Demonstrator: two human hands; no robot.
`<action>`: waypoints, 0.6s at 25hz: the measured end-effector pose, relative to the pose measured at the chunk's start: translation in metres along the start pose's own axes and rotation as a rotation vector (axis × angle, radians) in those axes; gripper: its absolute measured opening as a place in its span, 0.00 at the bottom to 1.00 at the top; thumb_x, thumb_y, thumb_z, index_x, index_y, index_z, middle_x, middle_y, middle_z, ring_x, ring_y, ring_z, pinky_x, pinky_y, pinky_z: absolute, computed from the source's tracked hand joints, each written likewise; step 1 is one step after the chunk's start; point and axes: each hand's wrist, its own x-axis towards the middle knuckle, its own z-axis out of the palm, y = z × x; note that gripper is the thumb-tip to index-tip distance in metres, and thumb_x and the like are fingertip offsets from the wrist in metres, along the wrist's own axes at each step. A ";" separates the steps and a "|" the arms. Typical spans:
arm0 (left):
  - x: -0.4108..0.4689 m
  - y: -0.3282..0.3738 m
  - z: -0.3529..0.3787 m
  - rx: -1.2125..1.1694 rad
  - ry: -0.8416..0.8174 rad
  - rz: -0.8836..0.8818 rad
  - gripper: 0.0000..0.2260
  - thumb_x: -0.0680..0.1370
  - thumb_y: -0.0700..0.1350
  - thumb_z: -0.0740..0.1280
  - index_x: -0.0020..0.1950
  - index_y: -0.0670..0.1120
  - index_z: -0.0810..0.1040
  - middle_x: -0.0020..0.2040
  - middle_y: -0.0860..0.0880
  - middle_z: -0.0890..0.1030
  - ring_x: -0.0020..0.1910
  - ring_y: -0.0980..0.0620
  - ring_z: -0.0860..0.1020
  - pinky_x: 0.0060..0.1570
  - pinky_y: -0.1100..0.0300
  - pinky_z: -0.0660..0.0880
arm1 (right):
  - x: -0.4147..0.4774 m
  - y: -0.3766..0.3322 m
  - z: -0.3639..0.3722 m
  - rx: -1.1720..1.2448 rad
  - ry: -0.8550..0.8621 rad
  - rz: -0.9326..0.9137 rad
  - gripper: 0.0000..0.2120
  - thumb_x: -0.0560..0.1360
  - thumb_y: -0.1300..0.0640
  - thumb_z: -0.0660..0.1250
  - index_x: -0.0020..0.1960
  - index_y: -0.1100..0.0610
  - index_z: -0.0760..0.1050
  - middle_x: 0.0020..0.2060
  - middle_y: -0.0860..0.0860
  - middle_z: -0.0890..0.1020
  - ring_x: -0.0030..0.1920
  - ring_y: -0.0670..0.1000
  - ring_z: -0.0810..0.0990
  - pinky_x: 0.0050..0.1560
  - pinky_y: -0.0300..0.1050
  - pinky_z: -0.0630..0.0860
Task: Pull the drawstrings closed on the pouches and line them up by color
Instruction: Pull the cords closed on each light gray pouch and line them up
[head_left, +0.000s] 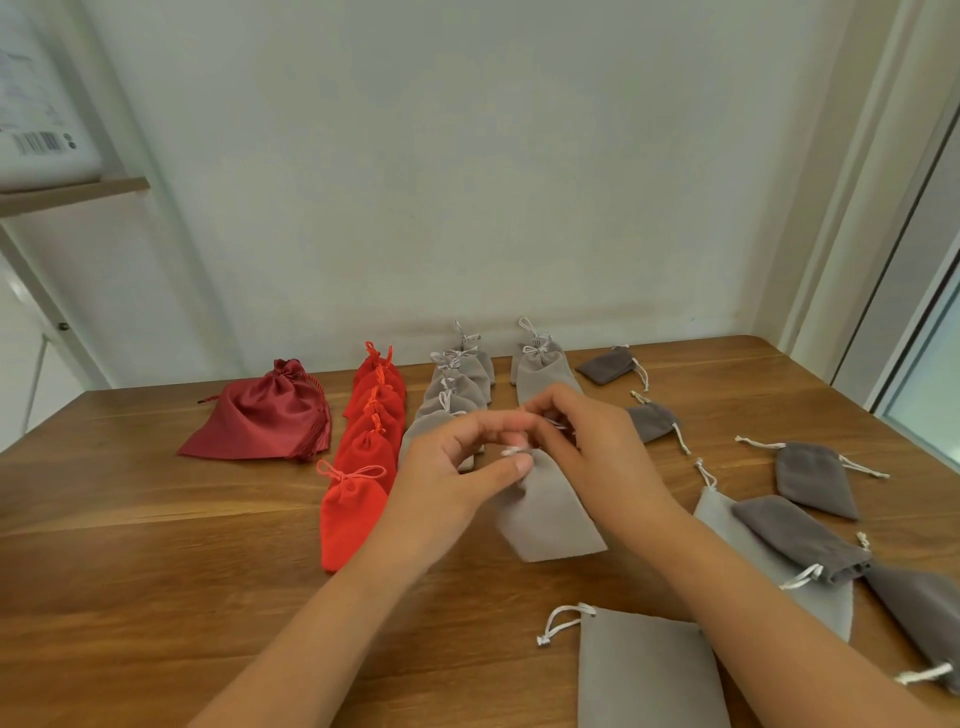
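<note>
One dark red satin pouch (260, 421) lay left of centre, beside about five bright red pouches (353, 519). Five dark grey pouches (815, 478) sat at right. Roughly ten light grey pouches (644, 670) showed, some overlapping.

A brown wooden worktop (130, 545) with visible grain and a rounded far right corner stands against a plain, pale wall (467, 156), evenly lit by soft light. High on the left, a wooden shelf (72, 193) carries a white box (36, 104) printed with a barcode, and slanted white metal bars (36, 306) run below it. On the right, a white frame (883, 234) borders a bright glass pane (930, 384).
</note>
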 end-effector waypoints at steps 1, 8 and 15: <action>0.001 0.000 0.000 -0.002 0.009 0.009 0.14 0.71 0.32 0.70 0.52 0.47 0.82 0.40 0.56 0.81 0.43 0.58 0.79 0.46 0.66 0.75 | 0.000 -0.001 0.000 0.025 0.010 0.012 0.02 0.79 0.57 0.63 0.49 0.50 0.74 0.38 0.42 0.79 0.42 0.40 0.77 0.41 0.31 0.73; 0.004 -0.003 -0.004 -0.020 0.186 -0.086 0.18 0.64 0.47 0.76 0.53 0.51 0.81 0.50 0.51 0.83 0.50 0.57 0.81 0.44 0.68 0.75 | 0.001 -0.009 0.001 0.486 0.040 0.183 0.05 0.80 0.61 0.60 0.48 0.58 0.73 0.35 0.51 0.82 0.36 0.48 0.81 0.37 0.40 0.79; 0.002 -0.005 -0.004 0.137 0.151 0.160 0.11 0.70 0.47 0.73 0.50 0.61 0.83 0.53 0.60 0.80 0.58 0.59 0.76 0.55 0.64 0.73 | 0.004 -0.015 0.000 0.833 -0.021 0.312 0.06 0.80 0.61 0.58 0.49 0.61 0.72 0.32 0.50 0.82 0.33 0.44 0.81 0.35 0.36 0.78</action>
